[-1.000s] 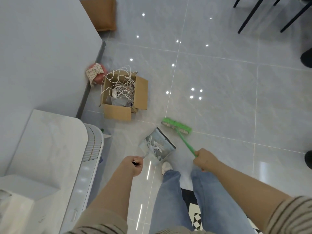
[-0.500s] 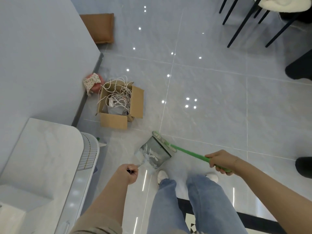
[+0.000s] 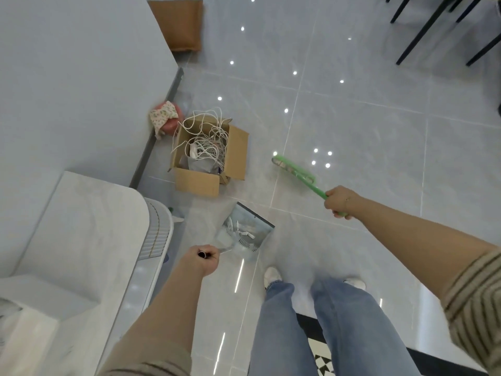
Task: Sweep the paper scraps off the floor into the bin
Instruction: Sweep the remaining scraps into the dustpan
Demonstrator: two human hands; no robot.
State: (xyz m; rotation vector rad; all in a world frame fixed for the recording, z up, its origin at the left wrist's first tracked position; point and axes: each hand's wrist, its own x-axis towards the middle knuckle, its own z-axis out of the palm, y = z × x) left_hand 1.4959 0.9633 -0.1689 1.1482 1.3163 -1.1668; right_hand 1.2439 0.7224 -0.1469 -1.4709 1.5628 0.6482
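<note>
My left hand (image 3: 202,259) grips the handle of a grey dustpan (image 3: 245,232) that sits low over the floor in front of my feet. White paper scraps (image 3: 244,231) lie inside the pan. My right hand (image 3: 339,200) holds the handle of a green broom (image 3: 294,170); its head is lifted off to the right of the pan, apart from it. An open cardboard box (image 3: 210,156) holding white cords and crumpled paper stands on the floor just beyond the dustpan.
A grey wall (image 3: 81,77) and a white appliance (image 3: 89,240) close off the left side. A pink floral cloth bundle (image 3: 165,118) lies at the wall base. A brown bag (image 3: 180,23) stands farther back. Black chair legs (image 3: 423,31) are at the top right.
The broom head was at the dustpan's mouth half a second ago; my right hand has swung it up and away to the right. The dustpan and left hand have hardly moved.
</note>
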